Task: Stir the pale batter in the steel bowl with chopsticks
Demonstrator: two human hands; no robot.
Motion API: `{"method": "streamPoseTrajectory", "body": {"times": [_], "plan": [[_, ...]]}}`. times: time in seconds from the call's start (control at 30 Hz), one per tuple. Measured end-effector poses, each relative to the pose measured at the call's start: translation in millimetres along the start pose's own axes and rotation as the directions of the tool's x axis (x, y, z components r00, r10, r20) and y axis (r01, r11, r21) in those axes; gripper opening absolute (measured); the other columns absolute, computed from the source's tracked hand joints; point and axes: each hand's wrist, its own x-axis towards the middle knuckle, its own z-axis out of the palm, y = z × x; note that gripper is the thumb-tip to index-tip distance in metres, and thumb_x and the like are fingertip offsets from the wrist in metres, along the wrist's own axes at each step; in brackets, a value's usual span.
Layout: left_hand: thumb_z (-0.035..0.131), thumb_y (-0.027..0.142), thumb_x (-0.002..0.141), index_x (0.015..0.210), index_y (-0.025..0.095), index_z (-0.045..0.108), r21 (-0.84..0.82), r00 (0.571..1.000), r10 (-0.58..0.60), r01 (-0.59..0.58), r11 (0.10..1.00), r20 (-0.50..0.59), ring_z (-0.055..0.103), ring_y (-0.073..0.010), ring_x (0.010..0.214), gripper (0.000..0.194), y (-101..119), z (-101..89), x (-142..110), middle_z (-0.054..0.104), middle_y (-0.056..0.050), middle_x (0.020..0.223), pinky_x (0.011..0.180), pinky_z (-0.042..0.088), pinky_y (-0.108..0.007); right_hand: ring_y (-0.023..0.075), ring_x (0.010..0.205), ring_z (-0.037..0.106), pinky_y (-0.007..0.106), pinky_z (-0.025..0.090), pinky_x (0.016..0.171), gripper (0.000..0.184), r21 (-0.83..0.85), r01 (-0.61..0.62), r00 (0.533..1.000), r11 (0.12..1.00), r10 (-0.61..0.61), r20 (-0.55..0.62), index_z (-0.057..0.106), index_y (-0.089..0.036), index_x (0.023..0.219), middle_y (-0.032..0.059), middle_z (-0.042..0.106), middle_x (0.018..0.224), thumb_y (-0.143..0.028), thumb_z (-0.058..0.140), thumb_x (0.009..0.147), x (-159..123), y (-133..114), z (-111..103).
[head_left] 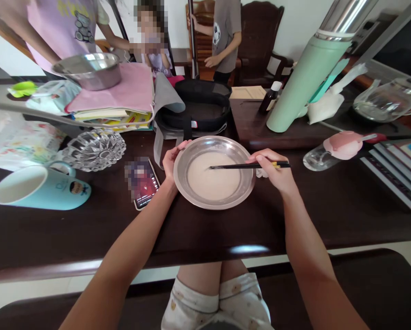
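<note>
A shallow round metal bowl (181, 183) stands in the middle of the view, with a smooth, milky white liquid (214, 183) in it. My left hand (173, 160) grips the bowl's left rim, its fingers partly hidden behind the edge. In my right hand (274, 170) is a pair of black chopsticks (233, 166) with gold bands near the grip. They reach over the right rim, and their tips dip into the liquid near its centre. A small whitish thing, too covered to name, shows beneath my right hand.
Left of the bowl lie a lit phone (145, 183), a light blue mug (50, 188) and a cut-glass dish (95, 149). Behind are a black case (195, 110) and a metal basin (104, 73) on folders. A green thermos (300, 78), pink-lidded bottle (343, 145) and books (398, 169) stand right. Several people are beyond.
</note>
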Motion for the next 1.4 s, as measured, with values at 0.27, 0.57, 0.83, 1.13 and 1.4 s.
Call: {"method": "streamPoseTrajectory", "body": {"times": [0.27,0.57,0.83,1.13,1.4], "plan": [[0.069,0.034,0.085,0.082,0.028,0.076,0.031,1.000,0.014,-0.014,0.999,-0.003,0.074,-0.0295,0.128,0.009,-1.0,-2.5,1.4,0.086,-0.002,0.107,0.122,0.051,-0.043,0.0241,0.077,0.085,0.035,0.067,0.070,0.044,0.041,-0.053,0.998,0.998,0.051,0.032,0.082,-0.027,0.087,0.0029,0.085,0.079,-0.070,0.076,0.093,-0.7,-1.9,0.8],[0.068,0.034,0.087,0.080,0.028,0.075,0.043,1.000,0.017,-0.016,0.999,-0.015,0.071,-0.0323,0.134,0.012,-1.4,-2.1,1.2,0.087,-0.003,0.108,0.122,0.052,-0.046,0.0211,0.065,0.080,0.031,0.061,0.058,0.045,0.038,-0.058,0.998,0.998,0.059,-0.022,0.081,-0.026,0.086,0.0023,0.083,0.072,-0.070,0.075,0.095,-1.3,-1.8,-1.9],[0.069,0.036,0.089,0.081,0.028,0.076,0.039,1.000,0.021,-0.020,0.999,-0.023,0.073,-0.0313,0.131,0.014,-1.8,-0.9,0.7,0.087,-0.003,0.107,0.122,0.052,-0.044,0.0227,0.075,0.083,0.034,0.066,0.069,0.045,-0.005,-0.030,0.999,1.000,0.030,-0.042,0.081,-0.026,0.086,0.0036,0.084,0.080,-0.069,0.073,0.097,-0.5,-1.3,-3.3],[0.068,0.034,0.089,0.082,0.029,0.076,0.037,1.000,0.025,-0.025,0.999,-0.009,0.073,-0.0309,0.130,0.012,-1.2,-2.4,0.9,0.087,-0.003,0.105,0.121,0.052,-0.045,0.0240,0.084,0.085,0.036,0.068,0.077,0.044,-0.016,-0.012,1.000,1.000,0.012,0.008,0.082,-0.028,0.085,0.0036,0.087,0.086,-0.069,0.074,0.095,-0.5,-3.5,-0.8],[0.068,0.032,0.087,0.082,0.028,0.077,0.029,1.000,0.021,-0.021,0.999,-0.023,0.073,-0.0298,0.128,0.011,-1.2,-1.0,0.9,0.086,-0.003,0.106,0.121,0.051,-0.043,0.0241,0.083,0.085,0.036,0.069,0.076,0.043,0.006,-0.031,0.998,0.999,0.031,0.053,0.083,-0.027,0.087,0.0036,0.086,0.084,-0.070,0.076,0.094,-1.2,-1.8,-0.5]]}}
